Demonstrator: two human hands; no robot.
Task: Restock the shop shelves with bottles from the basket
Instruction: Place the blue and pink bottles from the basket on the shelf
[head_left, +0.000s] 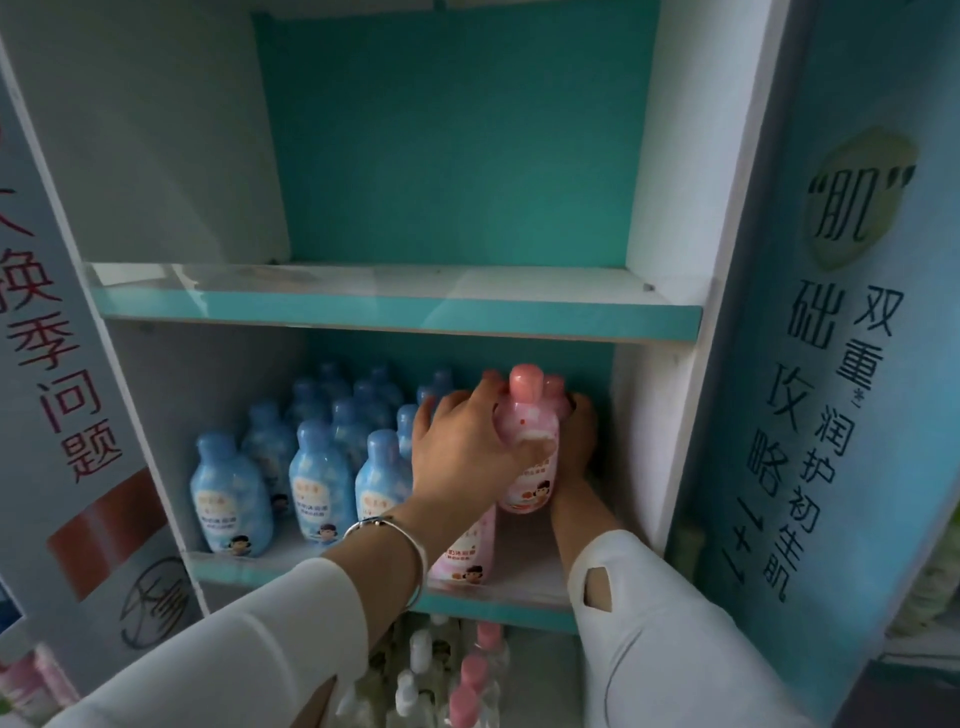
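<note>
both hands are inside the middle shelf (363, 569) of a white and teal shop unit, closed around one pink bottle (527, 441) that stands upright toward the right end of that shelf. the left hand (467, 447) wraps the bottle's shoulder from the left, fingers curled over the far side and thumb pressed on the near face just under the neck; a silver bangle (400, 535) sits on that wrist above a white sleeve (249, 639). the right hand (576, 441) cups the bottle from the right and behind, and most of its fingers are hidden by the bottle, so only the back of the hand and the wrist show clearly. a second pink bottle (465, 551) stands near the shelf's front edge, just below and left of the held one, partly covered by the left wrist. to the left on the same shelf, blue bottles (317, 483) stand in rows running from near to far. the upper shelf (395, 306) has a teal front lip. below, more bottles with pink and white caps (467, 675) show between the two forearms. printed side panels (831, 364) flank the unit.
</note>
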